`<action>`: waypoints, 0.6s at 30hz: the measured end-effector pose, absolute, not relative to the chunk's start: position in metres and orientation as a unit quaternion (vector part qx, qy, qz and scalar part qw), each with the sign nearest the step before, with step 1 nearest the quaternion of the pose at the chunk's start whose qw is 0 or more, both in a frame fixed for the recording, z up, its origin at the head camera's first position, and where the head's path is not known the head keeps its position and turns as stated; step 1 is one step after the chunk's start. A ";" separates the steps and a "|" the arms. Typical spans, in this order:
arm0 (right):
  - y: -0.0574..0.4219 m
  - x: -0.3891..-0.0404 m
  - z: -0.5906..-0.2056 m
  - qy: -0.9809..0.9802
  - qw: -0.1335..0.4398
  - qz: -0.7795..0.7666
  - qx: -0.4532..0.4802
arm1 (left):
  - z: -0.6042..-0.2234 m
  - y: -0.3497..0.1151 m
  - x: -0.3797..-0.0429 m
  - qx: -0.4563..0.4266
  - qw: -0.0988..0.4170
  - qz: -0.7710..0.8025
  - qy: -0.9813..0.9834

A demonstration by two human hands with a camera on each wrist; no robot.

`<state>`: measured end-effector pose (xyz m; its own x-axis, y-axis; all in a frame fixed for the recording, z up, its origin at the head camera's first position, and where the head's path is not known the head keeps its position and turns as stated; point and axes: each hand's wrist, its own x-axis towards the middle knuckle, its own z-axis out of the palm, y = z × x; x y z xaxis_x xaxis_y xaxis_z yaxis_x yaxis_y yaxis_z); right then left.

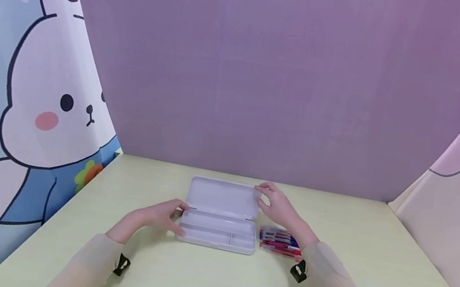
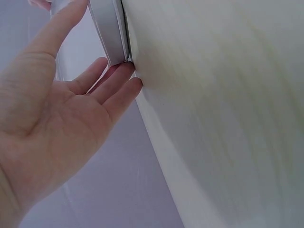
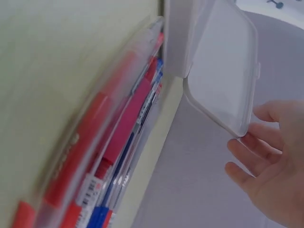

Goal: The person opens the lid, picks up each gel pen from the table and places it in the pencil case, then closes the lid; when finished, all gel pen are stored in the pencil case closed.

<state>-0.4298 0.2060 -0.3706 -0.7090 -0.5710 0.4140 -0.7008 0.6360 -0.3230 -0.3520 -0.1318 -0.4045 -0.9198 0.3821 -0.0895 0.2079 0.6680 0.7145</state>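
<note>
A white plastic pencil case (image 1: 215, 245) lies on the table with its lid (image 1: 222, 196) raised, showing inner compartments that hold nothing. At the case's left end is my left hand (image 1: 164, 215), its thumb at the front edge and its fingers at the back; the left wrist view has the fingertips touching the case's end (image 2: 110, 33). My right hand (image 1: 276, 205) holds the lid's far right corner between thumb and fingers, which also shows in the right wrist view, where the hand (image 3: 280, 161) is at the lid's (image 3: 223, 71) edge.
Several pens (image 1: 280, 241), red, pink and blue, lie in a bunch just right of the case, under my right forearm. The pale table (image 1: 201, 282) ends at a purple backdrop (image 1: 265, 80). A rabbit-printed curtain (image 1: 43, 88) hangs on the left.
</note>
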 end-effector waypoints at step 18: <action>0.211 -0.438 -0.382 -0.895 0.018 0.293 0.336 | -0.404 -0.132 -0.352 0.173 0.108 0.352 0.914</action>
<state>-0.4381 0.2115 -0.3820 -0.7729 -0.5916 0.2294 -0.6127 0.6018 -0.5123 -0.3524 -0.1322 -0.4043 -0.9168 0.3918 -0.0766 0.2392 0.6927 0.6804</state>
